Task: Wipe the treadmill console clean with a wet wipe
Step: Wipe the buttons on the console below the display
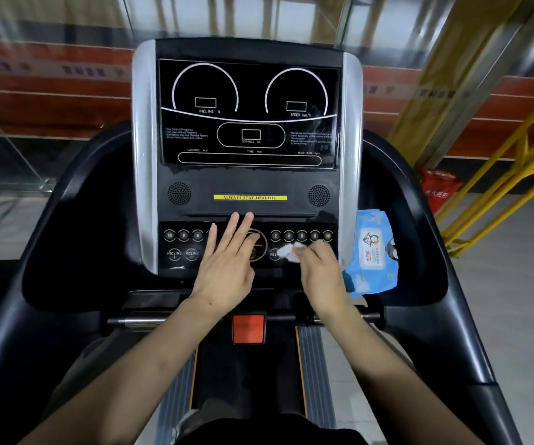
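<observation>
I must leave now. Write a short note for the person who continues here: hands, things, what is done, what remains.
Left hand: open, fingers straight, resting on the button panel.
Right hand: holds the wet wipe on the panel's right buttons.
Wipe pack: beside the console, on its right.
Done: streaks on the display suggest it was wiped.
Left: the rest of the button panel, probably the silver side trims.

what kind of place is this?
Probably a gym or fitness room: a treadmill console with incline and speed dials, curved handrails, and a glass wall ahead.
</observation>
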Available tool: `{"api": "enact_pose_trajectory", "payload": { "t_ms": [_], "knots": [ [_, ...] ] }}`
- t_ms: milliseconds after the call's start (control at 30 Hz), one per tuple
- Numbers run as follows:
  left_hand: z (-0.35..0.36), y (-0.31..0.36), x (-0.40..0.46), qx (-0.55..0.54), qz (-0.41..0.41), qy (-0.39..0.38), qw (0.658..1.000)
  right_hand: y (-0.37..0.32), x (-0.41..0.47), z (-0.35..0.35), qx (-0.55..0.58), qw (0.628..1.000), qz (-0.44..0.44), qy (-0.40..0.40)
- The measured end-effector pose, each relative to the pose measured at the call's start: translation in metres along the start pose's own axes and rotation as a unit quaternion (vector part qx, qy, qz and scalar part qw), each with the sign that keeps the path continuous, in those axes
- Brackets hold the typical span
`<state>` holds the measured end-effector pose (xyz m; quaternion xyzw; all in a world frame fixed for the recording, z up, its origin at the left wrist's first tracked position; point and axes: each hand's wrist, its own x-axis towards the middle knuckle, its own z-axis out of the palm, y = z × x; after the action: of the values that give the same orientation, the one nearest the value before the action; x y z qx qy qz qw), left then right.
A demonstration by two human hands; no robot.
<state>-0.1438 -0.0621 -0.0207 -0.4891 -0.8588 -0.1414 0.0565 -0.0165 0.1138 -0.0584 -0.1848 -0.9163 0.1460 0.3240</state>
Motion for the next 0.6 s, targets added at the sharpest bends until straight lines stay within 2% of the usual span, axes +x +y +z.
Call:
{"api": "enact_pose_trajectory", "payload": {
  "t_ms": [100, 300, 400, 533, 600],
  "knots": [
    [-0.002, 0.0, -0.001, 0.002, 0.0, 0.006, 1.0, -0.002, 0.04, -0.007, -0.014, 0.998, 0.031, 0.051],
    [0.002, 0.002, -0.004, 0.001, -0.007, 0.016, 1.0, -0.002, -0.019, 0.001, 0.022, 1.0, 0.01, -0.019],
    [0.005, 0.0, -0.007, 0.007, -0.016, 0.032, 0.999, -0.002, -0.008, -0.003, 0.028, 0.999, -0.024, -0.036],
    [0.01, 0.001, -0.008, 0.013, -0.022, 0.035, 0.999, -0.001, 0.039, -0.006, 0.024, 0.998, 0.06, -0.002],
    [0.011, 0.001, -0.009, 0.011, -0.024, 0.032, 0.999, -0.004, 0.034, -0.002, 0.01, 0.998, 0.056, 0.002]
  ]
}}
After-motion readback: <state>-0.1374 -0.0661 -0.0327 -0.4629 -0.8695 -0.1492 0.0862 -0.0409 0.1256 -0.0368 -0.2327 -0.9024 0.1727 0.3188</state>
